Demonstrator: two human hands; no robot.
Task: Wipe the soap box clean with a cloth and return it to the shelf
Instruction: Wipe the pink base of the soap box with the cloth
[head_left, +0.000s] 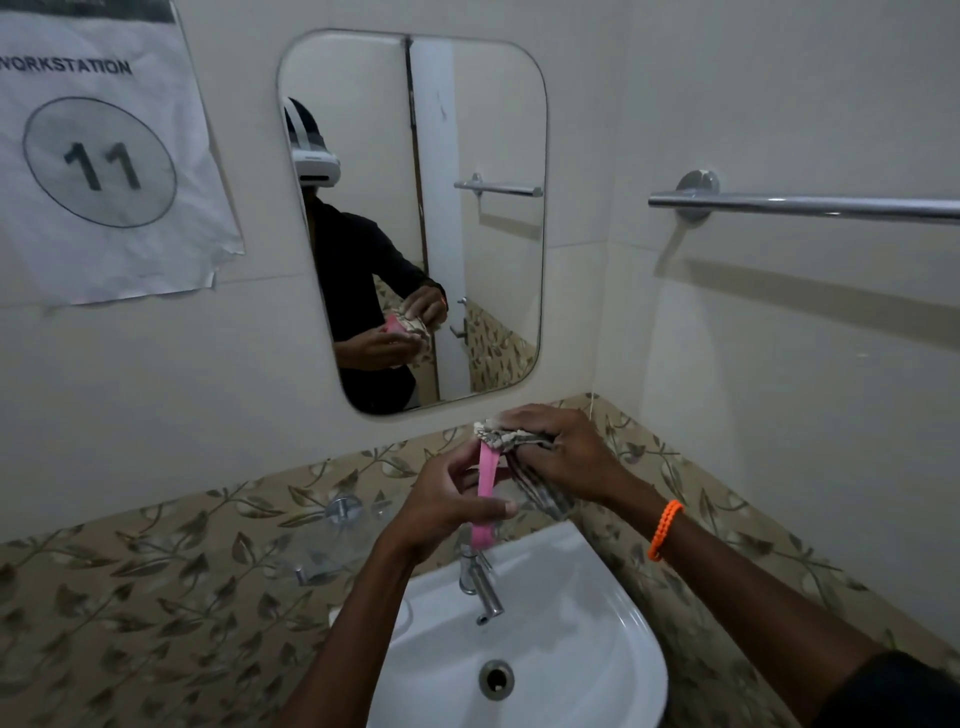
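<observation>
Nearest us: the white washbasin (597, 649), with its chrome tap (480, 587) at the back rim.

Above the tap we hold the work. Our left hand (447, 512) has its fingers and thumb curled round the pink soap box (487, 488), which stands on edge, roughly upright, so we see mostly its thin side. Our right hand (563, 457), an orange bracelet (665, 530) on its wrist, grips a bunched patterned cloth (511, 439) and presses it onto the top end of the box; the rest of the cloth hangs down beside the box, under the right palm. Box and cloth are touching. Neither hand is free.

Step in hand, as we judge it: the wiping, not the return. We cannot tell how much of the box has been gone over.

Behind the hands: a leaf-patterned tile band (156, 571). Against it, left of the tap, is what looks like a clear wall-mounted shelf (332, 545) on a chrome fitting; it is faint, so we note this with doubt. Higher up, a mirror (483, 130), a towel rail (805, 205) on the right wall, and a "WORKSTATION 11" paper sign (104, 156).

Next move calls for: turning the box in the left hand to bring unwiped faces to the cloth, then carrying it to the shelf.
</observation>
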